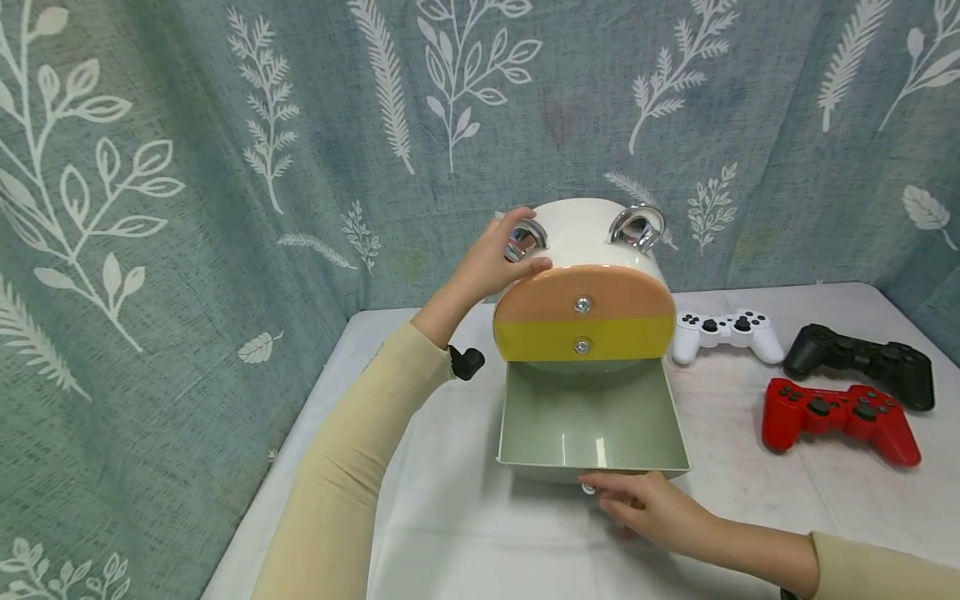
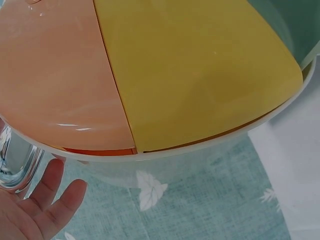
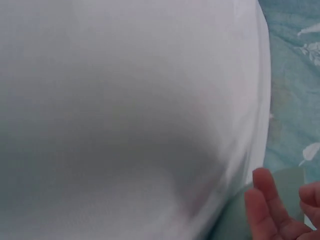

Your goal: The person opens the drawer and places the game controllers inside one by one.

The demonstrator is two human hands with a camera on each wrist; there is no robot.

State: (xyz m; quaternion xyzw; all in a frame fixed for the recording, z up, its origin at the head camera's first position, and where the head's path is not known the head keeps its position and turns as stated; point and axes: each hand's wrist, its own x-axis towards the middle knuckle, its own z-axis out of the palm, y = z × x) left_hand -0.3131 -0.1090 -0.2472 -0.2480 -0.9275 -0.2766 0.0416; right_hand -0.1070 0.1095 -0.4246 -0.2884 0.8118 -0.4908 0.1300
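Note:
A small rounded drawer box (image 1: 581,229), white on top with two chrome loops, stands on the table. Its upper drawer front (image 1: 536,302) is orange and its middle front (image 1: 536,340) yellow, each with a round clear knob. The pale green bottom drawer (image 1: 585,412) is pulled far out, with nothing inside. My left hand (image 1: 491,254) holds the box at its upper left, thumb on the top edge and fingers around the left chrome loop (image 1: 527,237). Low at the drawer's front, my right hand (image 1: 660,510) pinches its knob (image 1: 588,488), mostly covered by the fingers.
Right of the box lie a white game controller (image 1: 726,332), a black one (image 1: 862,360) and a red one (image 1: 840,417). A white cloth covers the table (image 1: 442,517). Behind and to the left hangs a green-blue curtain (image 1: 315,150) with white leaf prints.

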